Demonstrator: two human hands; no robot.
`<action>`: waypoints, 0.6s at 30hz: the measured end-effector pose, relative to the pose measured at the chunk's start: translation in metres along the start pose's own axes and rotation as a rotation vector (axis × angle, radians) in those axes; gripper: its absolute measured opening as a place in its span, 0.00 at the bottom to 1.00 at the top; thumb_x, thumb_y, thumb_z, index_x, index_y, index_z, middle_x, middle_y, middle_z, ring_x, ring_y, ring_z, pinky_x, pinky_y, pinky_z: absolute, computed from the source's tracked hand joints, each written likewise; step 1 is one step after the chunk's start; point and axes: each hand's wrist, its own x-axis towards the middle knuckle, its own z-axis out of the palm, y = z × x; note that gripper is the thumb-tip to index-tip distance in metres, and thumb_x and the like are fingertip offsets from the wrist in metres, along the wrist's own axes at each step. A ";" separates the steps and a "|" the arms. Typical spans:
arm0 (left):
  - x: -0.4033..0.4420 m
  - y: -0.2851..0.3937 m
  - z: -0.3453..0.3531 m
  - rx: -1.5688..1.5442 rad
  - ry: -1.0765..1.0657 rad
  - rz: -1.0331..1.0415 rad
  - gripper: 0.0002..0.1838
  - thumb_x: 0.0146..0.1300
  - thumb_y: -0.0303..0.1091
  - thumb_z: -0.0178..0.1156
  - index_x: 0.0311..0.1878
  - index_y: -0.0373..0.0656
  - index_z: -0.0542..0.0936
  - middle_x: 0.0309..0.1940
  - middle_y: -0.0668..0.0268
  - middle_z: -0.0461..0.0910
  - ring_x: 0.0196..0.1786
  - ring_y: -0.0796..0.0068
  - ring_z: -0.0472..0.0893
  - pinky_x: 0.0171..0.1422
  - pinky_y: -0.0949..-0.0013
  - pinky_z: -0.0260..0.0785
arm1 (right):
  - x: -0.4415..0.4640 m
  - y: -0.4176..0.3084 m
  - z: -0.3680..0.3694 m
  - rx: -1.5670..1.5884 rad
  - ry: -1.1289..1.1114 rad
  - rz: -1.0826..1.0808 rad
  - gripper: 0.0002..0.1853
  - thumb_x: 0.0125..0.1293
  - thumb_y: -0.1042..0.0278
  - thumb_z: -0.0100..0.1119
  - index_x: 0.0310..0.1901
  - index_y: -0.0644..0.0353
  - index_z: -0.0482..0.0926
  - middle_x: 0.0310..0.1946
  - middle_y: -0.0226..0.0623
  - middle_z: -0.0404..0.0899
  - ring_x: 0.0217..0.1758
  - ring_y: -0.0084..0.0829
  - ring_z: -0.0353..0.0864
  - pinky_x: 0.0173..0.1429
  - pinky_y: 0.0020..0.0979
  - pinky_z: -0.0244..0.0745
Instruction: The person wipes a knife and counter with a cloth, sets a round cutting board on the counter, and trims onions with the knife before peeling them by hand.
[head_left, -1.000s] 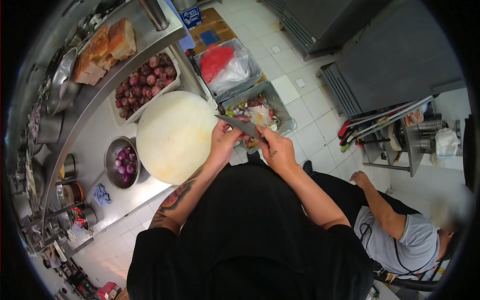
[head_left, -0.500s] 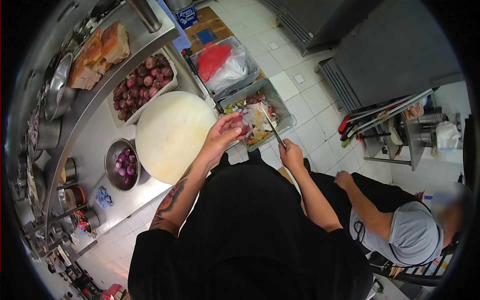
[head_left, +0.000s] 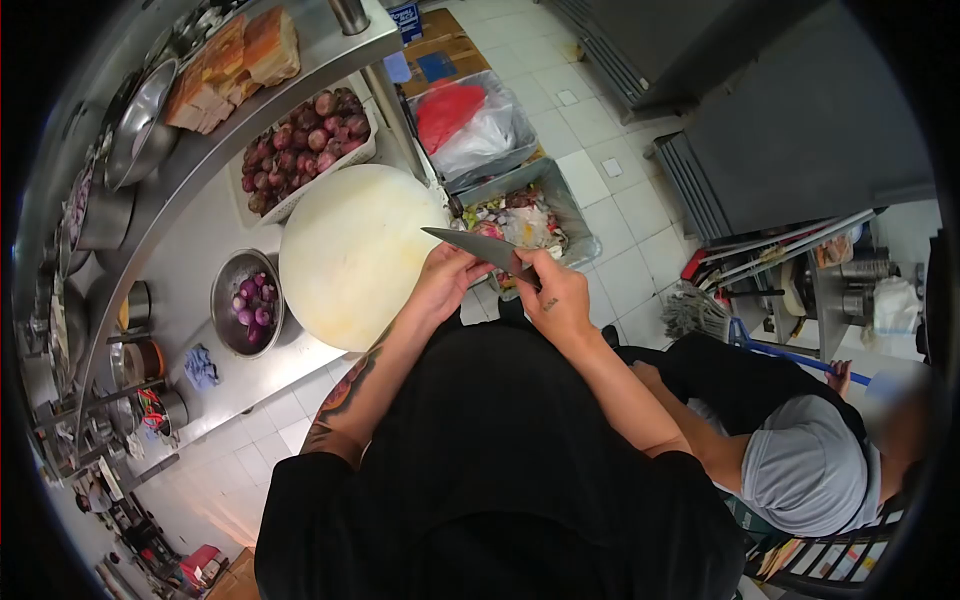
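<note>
White tiles cover the kitchen floor (head_left: 590, 180), and on the left a stainless-steel desk (head_left: 185, 300) carries a round, off-white chopping board (head_left: 355, 260), a white plastic basket (head_left: 350, 160) heaped with dark red-skinned onions (head_left: 305, 145), and a round metal bowl (head_left: 228, 325) of glossy purple onions (head_left: 258, 300).

My right hand (head_left: 555, 300) is wrapped around the heel end of a broad, grey, pointed steel kitchen knife (head_left: 480, 245). It is held in the air near the board's edge, crossing in front of my left hand (head_left: 440, 285), with an open grey bin (head_left: 572, 210) of scraps just beyond.

I expect the knife to be stiff, thin and moderately weighty; the safe hold is at the handle and heel, fingers clear of the edge. The glossy onions look light and firm but probably slippery, best cupped around their widest part.

Much escapes me: the blade hides my left fingertips, so I cannot tell whether they are pinched together or what they hold. My right fist covers the handle. A co-worker in a grey shirt (head_left: 810, 460) is partly hidden by my arm.
</note>
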 end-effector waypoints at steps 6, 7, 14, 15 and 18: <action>-0.008 0.001 0.006 -0.049 0.054 0.000 0.14 0.76 0.32 0.60 0.58 0.36 0.78 0.55 0.58 0.85 0.57 0.66 0.85 0.64 0.60 0.80 | 0.001 -0.002 0.002 -0.019 -0.020 -0.038 0.20 0.57 0.78 0.69 0.53 0.57 0.79 0.35 0.44 0.87 0.37 0.50 0.87 0.39 0.45 0.80; -0.009 0.001 0.007 -0.026 0.051 0.026 0.13 0.76 0.32 0.60 0.58 0.36 0.79 0.54 0.58 0.85 0.56 0.66 0.86 0.64 0.60 0.80 | 0.001 -0.002 0.001 -0.018 -0.022 -0.038 0.20 0.57 0.78 0.69 0.53 0.57 0.79 0.35 0.44 0.87 0.37 0.50 0.87 0.39 0.45 0.80; -0.010 0.004 0.018 0.065 0.050 0.015 0.11 0.75 0.31 0.61 0.55 0.36 0.80 0.51 0.59 0.86 0.53 0.68 0.86 0.61 0.62 0.81 | -0.009 0.015 0.001 -0.067 -0.079 -0.019 0.21 0.56 0.79 0.67 0.53 0.57 0.78 0.36 0.46 0.86 0.38 0.53 0.86 0.40 0.47 0.80; -0.009 0.003 0.019 0.064 0.048 0.014 0.11 0.75 0.31 0.61 0.55 0.36 0.80 0.51 0.59 0.86 0.53 0.68 0.86 0.61 0.62 0.81 | -0.010 0.018 0.001 -0.074 -0.075 0.001 0.22 0.56 0.80 0.67 0.53 0.56 0.78 0.35 0.46 0.86 0.38 0.54 0.86 0.40 0.48 0.80; -0.006 -0.002 0.022 0.111 0.021 -0.010 0.17 0.75 0.34 0.62 0.60 0.35 0.77 0.54 0.58 0.85 0.57 0.67 0.86 0.63 0.62 0.80 | -0.017 0.017 -0.001 -0.059 -0.022 0.024 0.18 0.59 0.77 0.66 0.52 0.57 0.78 0.35 0.49 0.86 0.37 0.56 0.86 0.40 0.50 0.80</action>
